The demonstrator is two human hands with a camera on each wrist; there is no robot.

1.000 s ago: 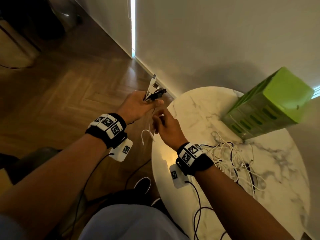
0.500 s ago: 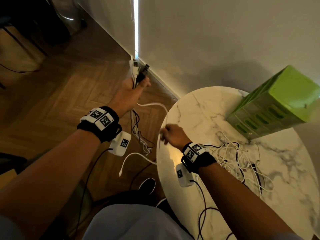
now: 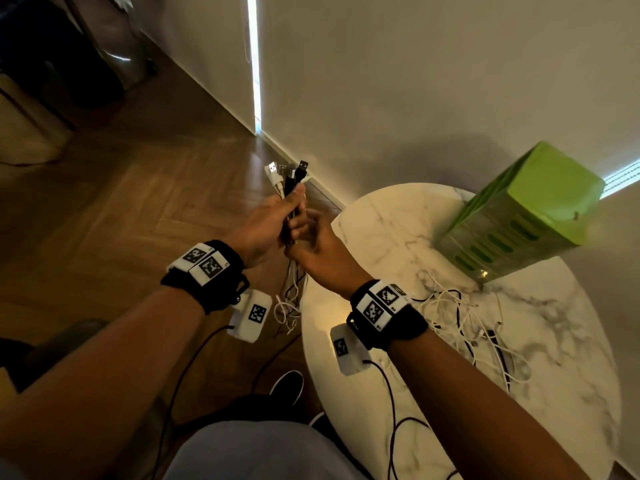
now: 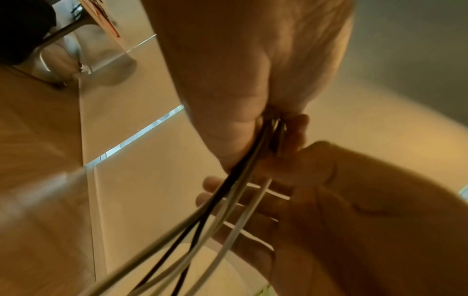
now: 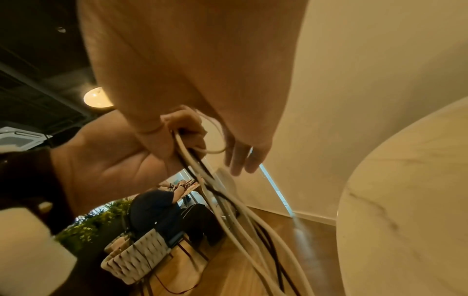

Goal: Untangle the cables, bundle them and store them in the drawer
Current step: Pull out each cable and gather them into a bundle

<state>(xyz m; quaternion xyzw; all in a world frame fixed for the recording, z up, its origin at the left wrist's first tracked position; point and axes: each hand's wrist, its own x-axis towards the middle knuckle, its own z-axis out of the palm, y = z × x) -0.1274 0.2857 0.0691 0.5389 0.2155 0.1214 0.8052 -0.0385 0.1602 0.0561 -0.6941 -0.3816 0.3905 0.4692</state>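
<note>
Herringbone wood flooring (image 3: pixel 138 209) filled the nine o'clock side of the head view. At centre, a bunch of black and white USB cables (image 3: pixel 290 188) was gripped by the left hand (image 3: pixel 266 226), plugs upward, tails hanging limp toward six o'clock. The right hand (image 3: pixel 318 247) was pressed against the bunch; whether it gripped could not be told. At three o'clock, tangled cables (image 3: pixel 460 317) lay on the marble table (image 3: pixel 571 393) beside a green drawer unit (image 3: pixel 519 216). Light, floppy cords were judged best held just below the plugs.
</note>
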